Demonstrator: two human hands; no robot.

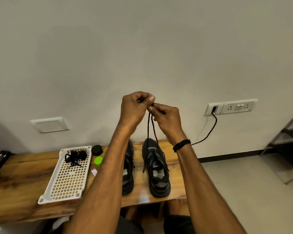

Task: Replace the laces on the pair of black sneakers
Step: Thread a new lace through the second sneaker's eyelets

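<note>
Two black sneakers stand side by side on the wooden bench (24, 173). The right sneaker (156, 168) is in full view; my left forearm hides part of the left sneaker (128, 168). A black lace (148, 130) rises in two strands from the right sneaker to my hands, which are raised high above it in front of the wall. My left hand (135, 108) and my right hand (166, 117) meet at the fingertips and both pinch the lace ends. One strand hangs loose beside the shoe.
A white perforated tray (66, 181) on the bench's left holds a tangle of black laces (75, 157). A black lid (97, 150), a green cap (98, 161) and a small packet (94, 171) lie beside it. A wall socket (230, 107) with a black cable is at right.
</note>
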